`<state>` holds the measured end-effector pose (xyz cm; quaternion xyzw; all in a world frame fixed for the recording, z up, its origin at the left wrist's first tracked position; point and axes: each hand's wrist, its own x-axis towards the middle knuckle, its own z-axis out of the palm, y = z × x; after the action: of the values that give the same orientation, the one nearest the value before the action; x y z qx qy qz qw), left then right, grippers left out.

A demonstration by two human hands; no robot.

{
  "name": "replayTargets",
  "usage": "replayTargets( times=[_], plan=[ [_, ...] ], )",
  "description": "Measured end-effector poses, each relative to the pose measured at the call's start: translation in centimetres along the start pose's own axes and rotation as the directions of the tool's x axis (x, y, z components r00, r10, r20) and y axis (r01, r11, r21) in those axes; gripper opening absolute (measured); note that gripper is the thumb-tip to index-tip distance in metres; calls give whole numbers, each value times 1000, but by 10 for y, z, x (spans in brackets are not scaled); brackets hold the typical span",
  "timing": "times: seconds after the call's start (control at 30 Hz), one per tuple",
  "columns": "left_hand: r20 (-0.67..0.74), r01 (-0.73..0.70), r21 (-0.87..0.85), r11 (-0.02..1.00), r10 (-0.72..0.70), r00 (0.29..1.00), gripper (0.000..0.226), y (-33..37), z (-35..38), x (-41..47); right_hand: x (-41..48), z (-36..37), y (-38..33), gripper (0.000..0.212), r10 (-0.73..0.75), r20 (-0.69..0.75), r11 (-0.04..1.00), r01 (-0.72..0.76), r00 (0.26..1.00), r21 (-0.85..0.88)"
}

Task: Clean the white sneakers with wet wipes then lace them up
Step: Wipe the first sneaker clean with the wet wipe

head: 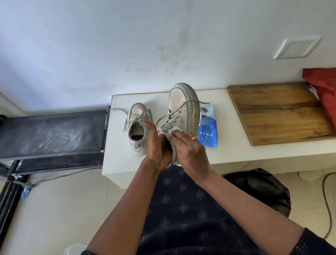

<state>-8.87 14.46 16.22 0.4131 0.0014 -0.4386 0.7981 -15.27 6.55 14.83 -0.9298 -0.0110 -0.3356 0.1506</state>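
Observation:
One white sneaker (183, 108) is lifted above the white bench (121, 161), toe pointing away from me, its grey laces loose. My left hand (157, 148) grips its heel end from the left. My right hand (189, 147) holds a white wet wipe (176, 129) against the shoe's side near the lace holes. The second sneaker (138, 129) stands on the bench to the left, laces in and one end trailing left. A blue wet wipe pack (208, 131) lies on the bench, partly behind the held shoe.
A wooden board (278, 112) covers the bench's right part, with a red bag (333, 98) on it. A black metal rack (43, 135) stands to the left. A black bag (262, 188) and cables (333, 194) lie on the floor to the right.

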Motion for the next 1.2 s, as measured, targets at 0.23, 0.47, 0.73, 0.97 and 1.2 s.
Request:
replayTargets(
  times=[0.23,0.47,0.73,0.97,1.2],
  plan=[
    [-58,-2,-9,1000,1,998,103,4,-4,5,-5,3,17,32,-168,58,982,172,984,-77],
    [11,2,-15,1000,-1,1000,102,-2,-1,-3,47,6,40,42,-38,152,956,81,988,-282],
    [30,-40,-114,993,44,999,106,-4,-1,1,44,10,32,39,69,112,951,-32,991,-307],
    [-8,-41,-192,981,40,999,108,-13,-2,5,19,5,11,30,218,82,931,-182,972,-317],
    [-35,-51,-210,976,45,998,102,-16,-1,8,9,-5,3,31,419,161,908,-407,894,-102]
  ],
)
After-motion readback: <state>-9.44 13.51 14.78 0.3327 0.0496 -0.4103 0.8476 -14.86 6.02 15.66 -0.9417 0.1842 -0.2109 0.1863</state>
